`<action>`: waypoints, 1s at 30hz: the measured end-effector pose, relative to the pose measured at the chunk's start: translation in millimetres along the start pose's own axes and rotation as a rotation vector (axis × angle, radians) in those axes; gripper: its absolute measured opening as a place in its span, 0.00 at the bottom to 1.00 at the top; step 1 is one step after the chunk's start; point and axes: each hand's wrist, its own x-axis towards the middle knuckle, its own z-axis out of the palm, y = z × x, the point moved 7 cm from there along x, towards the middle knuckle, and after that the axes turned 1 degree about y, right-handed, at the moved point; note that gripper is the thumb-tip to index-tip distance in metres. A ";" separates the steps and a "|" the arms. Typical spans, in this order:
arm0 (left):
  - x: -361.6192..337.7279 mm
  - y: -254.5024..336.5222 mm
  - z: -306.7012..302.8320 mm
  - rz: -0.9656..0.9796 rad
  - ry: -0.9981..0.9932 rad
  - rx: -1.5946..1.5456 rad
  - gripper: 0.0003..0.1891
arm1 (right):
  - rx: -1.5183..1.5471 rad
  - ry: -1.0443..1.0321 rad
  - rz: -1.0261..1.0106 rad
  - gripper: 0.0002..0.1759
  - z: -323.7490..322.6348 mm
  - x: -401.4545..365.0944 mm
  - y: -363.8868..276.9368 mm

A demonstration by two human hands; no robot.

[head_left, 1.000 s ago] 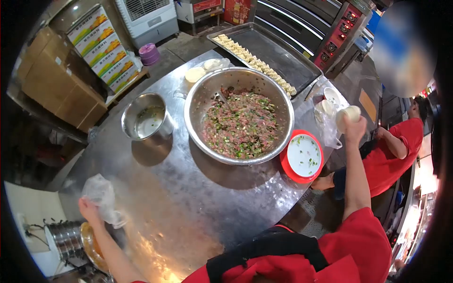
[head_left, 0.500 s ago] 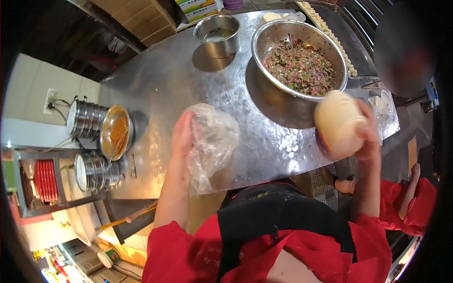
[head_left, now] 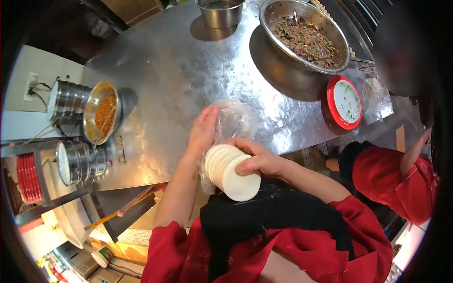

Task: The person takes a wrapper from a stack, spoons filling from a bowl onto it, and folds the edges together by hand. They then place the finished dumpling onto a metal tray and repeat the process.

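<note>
My right hand [head_left: 262, 159] is wrapped round a stack of round, pale dough wrappers [head_left: 239, 185], thumb on the front face. The stack is tilted, held low over my apron at the table's near edge. In my left hand [head_left: 203, 133] is a clear plastic bag [head_left: 239, 117], crumpled and partly spread behind the wrappers. Some of the bag also shows along the left side of the stack, and the two overlap in this view. The fingers of my left hand are pressed together at the bag's edge.
A large steel bowl [head_left: 331, 70] of minced filling [head_left: 306, 43] stands at the back right, near a red-rimmed plate [head_left: 336, 111]. Behind is a steel pot [head_left: 222, 20]. Steel canisters [head_left: 86, 162] and a bowl of orange-brown seasoning [head_left: 104, 115] line the left. Another person [head_left: 384, 174] is at right.
My right hand has brought the wrapper stack from the right, over the red-rimmed plate, to the bag in front of me. The left hand and bag have shifted slightly; the camera view has moved.
</note>
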 end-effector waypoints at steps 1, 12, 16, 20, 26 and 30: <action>0.0 -1.7 0.5 0.062 -0.039 0.003 0.15 | -0.032 0.117 -0.007 0.36 -2.5 0.2 -1.5; -16.7 12.5 -9.5 0.339 -0.105 0.274 0.16 | 0.298 0.803 -0.315 0.35 -59.6 -51.3 -11.1; -17.1 12.9 -6.7 0.283 -0.136 0.206 0.16 | 0.329 0.690 -0.333 0.32 -37.5 -35.0 -5.3; -15.8 5.9 -9.6 0.345 -0.159 0.300 0.18 | 0.258 0.603 -0.309 0.30 -20.6 -5.9 17.5; 0.8 3.0 -58.6 0.252 0.003 0.133 0.14 | 0.199 0.596 -0.235 0.31 -14.2 -27.7 39.0; 12.2 23.9 -121.4 0.258 0.185 0.211 0.14 | 0.263 0.756 -0.184 0.41 -33.1 -63.8 64.8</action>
